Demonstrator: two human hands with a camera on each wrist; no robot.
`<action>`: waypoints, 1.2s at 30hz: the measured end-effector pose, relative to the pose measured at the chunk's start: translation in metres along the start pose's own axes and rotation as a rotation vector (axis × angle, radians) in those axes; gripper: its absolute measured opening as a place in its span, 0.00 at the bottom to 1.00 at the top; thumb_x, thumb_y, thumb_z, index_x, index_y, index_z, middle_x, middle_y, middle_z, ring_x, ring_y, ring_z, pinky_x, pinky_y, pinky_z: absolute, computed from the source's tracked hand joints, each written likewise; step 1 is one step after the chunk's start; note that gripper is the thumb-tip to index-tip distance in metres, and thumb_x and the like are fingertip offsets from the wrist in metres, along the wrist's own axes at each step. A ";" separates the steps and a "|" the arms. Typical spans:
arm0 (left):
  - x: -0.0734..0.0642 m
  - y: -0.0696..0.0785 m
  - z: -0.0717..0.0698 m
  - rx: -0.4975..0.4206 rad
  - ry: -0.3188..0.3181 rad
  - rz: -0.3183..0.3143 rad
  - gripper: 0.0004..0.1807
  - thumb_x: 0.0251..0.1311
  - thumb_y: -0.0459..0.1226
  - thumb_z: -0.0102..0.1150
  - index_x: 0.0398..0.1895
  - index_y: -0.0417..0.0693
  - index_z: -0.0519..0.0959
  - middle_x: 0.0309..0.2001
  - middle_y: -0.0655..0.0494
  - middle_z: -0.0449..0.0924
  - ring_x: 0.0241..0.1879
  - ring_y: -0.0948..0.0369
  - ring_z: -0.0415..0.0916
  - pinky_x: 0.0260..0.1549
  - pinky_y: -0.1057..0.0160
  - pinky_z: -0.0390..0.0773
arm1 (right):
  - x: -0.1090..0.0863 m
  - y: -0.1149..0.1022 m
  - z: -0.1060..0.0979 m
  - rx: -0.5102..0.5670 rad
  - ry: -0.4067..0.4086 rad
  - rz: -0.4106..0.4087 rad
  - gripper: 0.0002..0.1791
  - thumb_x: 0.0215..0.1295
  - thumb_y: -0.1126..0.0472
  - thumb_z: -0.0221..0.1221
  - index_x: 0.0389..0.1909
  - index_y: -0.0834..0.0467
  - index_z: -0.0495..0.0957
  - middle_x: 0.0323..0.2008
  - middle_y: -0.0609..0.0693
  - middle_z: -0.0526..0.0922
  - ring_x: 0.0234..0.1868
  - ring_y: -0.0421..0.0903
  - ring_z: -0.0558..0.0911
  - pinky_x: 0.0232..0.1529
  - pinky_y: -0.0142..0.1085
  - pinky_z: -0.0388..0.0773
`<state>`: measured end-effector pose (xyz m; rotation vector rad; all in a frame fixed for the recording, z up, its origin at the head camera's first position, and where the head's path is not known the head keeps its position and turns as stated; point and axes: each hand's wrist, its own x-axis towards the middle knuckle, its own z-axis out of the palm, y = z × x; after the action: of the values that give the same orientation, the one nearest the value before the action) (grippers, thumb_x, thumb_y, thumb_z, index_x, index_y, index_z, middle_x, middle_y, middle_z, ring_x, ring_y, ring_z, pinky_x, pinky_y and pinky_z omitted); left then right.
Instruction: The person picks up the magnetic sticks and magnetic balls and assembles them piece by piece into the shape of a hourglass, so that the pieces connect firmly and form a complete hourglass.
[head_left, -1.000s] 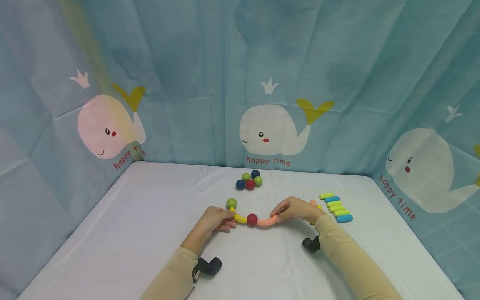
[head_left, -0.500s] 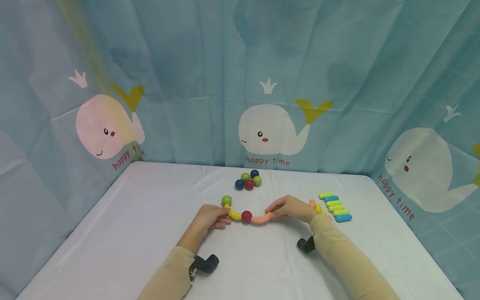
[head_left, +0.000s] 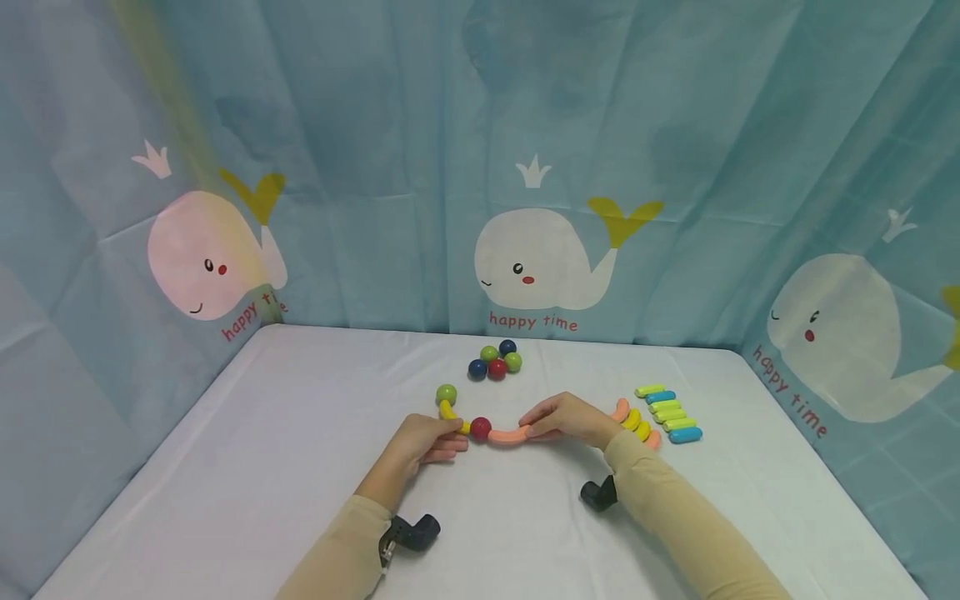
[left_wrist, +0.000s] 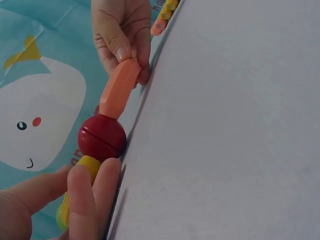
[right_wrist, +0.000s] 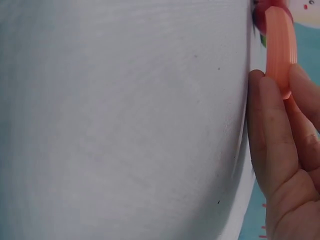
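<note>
A curved chain lies low over the white table: a green ball [head_left: 446, 393], a yellow curved rod [head_left: 446, 409], a red ball [head_left: 481, 429] and an orange curved rod [head_left: 507, 437], joined end to end. My left hand [head_left: 422, 439] pinches the yellow rod close to the red ball, its fingers hiding part of the rod. With thumb and fingers, my right hand [head_left: 566, 418] pinches the free end of the orange rod. In the left wrist view, a groove crosses the red ball [left_wrist: 102, 137], and the orange rod [left_wrist: 120, 90] is ribbed and meets it.
Behind the chain sits a cluster of red, green and blue balls [head_left: 497, 369]. Right of my right hand lie several orange and yellow curved rods [head_left: 636, 421]. Beyond them, yellow-green and blue straight rods [head_left: 675, 414] form a row. A printed curtain [head_left: 375, 167] stands behind the table [head_left: 315, 392].
The chain has shifted left in the head view, and my right hand has gone left with it. My left hand's fingers now grip the yellow rod nearer the red ball.
</note>
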<state>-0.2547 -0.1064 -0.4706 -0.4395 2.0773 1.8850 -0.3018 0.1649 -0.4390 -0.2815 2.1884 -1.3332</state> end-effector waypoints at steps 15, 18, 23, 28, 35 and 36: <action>-0.009 0.021 -0.019 0.476 0.050 0.479 0.17 0.57 0.37 0.69 0.50 0.48 0.80 0.50 0.50 0.83 0.50 0.54 0.79 0.45 0.57 0.82 | 0.006 0.002 0.005 0.038 0.010 0.015 0.13 0.61 0.62 0.67 0.46 0.61 0.86 0.45 0.52 0.89 0.43 0.40 0.86 0.53 0.36 0.84; -0.010 0.020 -0.016 0.500 -0.026 0.456 0.19 0.56 0.36 0.70 0.52 0.50 0.81 0.52 0.50 0.83 0.45 0.56 0.79 0.40 0.59 0.83 | 0.006 0.000 0.007 0.033 0.006 0.010 0.13 0.62 0.62 0.67 0.46 0.61 0.86 0.45 0.52 0.89 0.43 0.41 0.86 0.53 0.36 0.83; -0.008 0.017 -0.012 0.523 -0.075 0.427 0.19 0.55 0.37 0.71 0.51 0.51 0.81 0.51 0.53 0.84 0.48 0.57 0.79 0.46 0.55 0.83 | 0.004 -0.002 0.010 0.050 0.016 0.009 0.13 0.62 0.63 0.66 0.46 0.62 0.86 0.45 0.53 0.89 0.43 0.42 0.86 0.53 0.36 0.83; -0.008 0.016 -0.008 0.600 -0.092 0.449 0.18 0.54 0.37 0.72 0.50 0.53 0.83 0.52 0.54 0.84 0.53 0.55 0.78 0.54 0.49 0.81 | 0.003 -0.003 0.011 0.061 0.021 0.003 0.13 0.62 0.64 0.66 0.46 0.63 0.86 0.45 0.54 0.88 0.43 0.42 0.86 0.53 0.37 0.84; -0.008 0.018 -0.001 0.681 -0.113 0.482 0.17 0.56 0.36 0.71 0.50 0.55 0.84 0.49 0.55 0.84 0.53 0.55 0.78 0.60 0.45 0.76 | 0.005 -0.005 0.012 0.017 0.045 0.002 0.13 0.60 0.60 0.68 0.45 0.60 0.87 0.45 0.51 0.89 0.42 0.41 0.86 0.53 0.36 0.84; -0.007 0.019 0.000 0.683 -0.116 0.488 0.17 0.56 0.36 0.70 0.50 0.55 0.84 0.49 0.55 0.85 0.53 0.56 0.78 0.60 0.46 0.76 | 0.005 -0.005 0.012 0.013 0.047 -0.001 0.13 0.60 0.60 0.68 0.45 0.60 0.87 0.45 0.51 0.89 0.42 0.41 0.86 0.53 0.36 0.84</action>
<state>-0.2560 -0.1040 -0.4504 0.3558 2.7165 1.2095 -0.3002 0.1514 -0.4409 -0.2486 2.2173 -1.3672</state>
